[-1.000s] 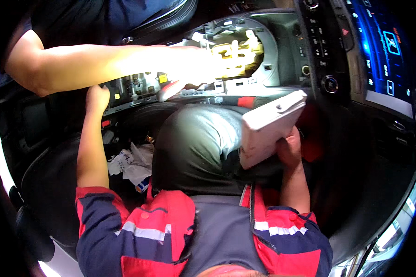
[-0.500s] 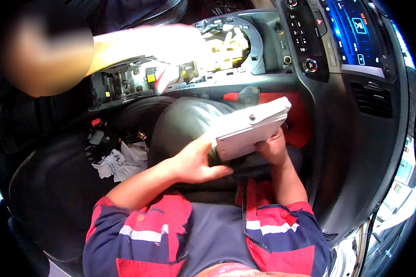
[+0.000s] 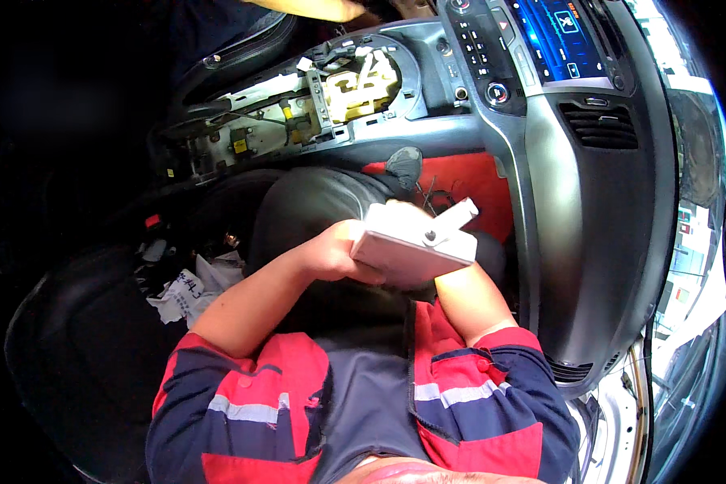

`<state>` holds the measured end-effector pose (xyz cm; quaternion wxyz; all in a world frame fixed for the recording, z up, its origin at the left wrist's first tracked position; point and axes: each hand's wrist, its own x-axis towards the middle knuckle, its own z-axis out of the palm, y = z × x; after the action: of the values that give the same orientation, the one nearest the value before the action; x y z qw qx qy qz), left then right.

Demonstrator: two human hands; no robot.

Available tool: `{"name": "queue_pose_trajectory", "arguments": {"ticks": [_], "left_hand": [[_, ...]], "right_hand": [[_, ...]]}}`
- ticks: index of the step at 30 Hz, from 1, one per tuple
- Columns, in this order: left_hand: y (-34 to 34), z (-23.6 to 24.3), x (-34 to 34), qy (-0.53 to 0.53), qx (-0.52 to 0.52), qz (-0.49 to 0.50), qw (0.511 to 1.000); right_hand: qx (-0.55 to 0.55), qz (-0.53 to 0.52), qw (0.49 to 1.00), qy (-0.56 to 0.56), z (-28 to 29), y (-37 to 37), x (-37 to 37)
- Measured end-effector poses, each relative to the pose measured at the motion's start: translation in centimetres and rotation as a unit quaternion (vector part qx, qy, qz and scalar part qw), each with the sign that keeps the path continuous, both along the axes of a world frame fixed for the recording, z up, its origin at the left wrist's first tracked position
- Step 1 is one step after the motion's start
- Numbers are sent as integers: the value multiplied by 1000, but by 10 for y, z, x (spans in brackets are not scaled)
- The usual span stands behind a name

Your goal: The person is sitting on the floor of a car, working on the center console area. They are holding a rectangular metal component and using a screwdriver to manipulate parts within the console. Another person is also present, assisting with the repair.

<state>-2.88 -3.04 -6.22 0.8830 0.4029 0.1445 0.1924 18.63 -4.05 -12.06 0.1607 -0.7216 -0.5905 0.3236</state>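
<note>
My left hand (image 3: 343, 250) is closed round the left end of a pale, flat box (image 3: 415, 260) held above my lap. My right hand (image 3: 399, 211) is at the far side of the same box, its fingers on it and partly hidden. A small white flap or bar (image 3: 456, 216) with a dark round fitting sticks up at the box's right part. Beneath lies my dark trouser leg (image 3: 298, 210), with a shoe (image 3: 403, 168) beyond it.
A stripped centre console (image 3: 210, 161) with exposed brackets runs across the top. Right are a lit screen (image 3: 552, 40) and dashboard (image 3: 589, 226). A red floor mat (image 3: 484, 194) lies ahead, crumpled papers (image 3: 177, 298) at left. A co-worker's arm (image 3: 315, 10) shows at the top edge.
My left hand has moved from beside the console onto the box. The box has turned and come lower, with my right hand shifted to its far side. The co-worker's arm has withdrawn upward.
</note>
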Motion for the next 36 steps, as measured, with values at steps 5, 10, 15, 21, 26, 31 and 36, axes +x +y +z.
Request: {"name": "queue_pose_trajectory", "arguments": {"ticks": [5,10,15,21,26,31,36], "left_hand": [[-5,10,0,16,31,2,999],[-6,9,1,14,24,12,1000],[-8,4,2,10,30,30,999],[-8,10,4,50,-25,-1,998],[-12,6,14,68,55,-11,996],[-6,6,16,126,99,-10,987],[-1,17,15,173,-19,7,985]], "right_hand": [[58,62,995,-44,10,20,-2],[80,75,994,-8,22,63,-20],[22,13,1000,-4,15,69,-23],[-142,48,945,290,19,34,12],[-235,-102,808,530,56,-4,24],[-105,96,904,403,45,-8,25],[-63,171,928,324,31,10,19]]}}
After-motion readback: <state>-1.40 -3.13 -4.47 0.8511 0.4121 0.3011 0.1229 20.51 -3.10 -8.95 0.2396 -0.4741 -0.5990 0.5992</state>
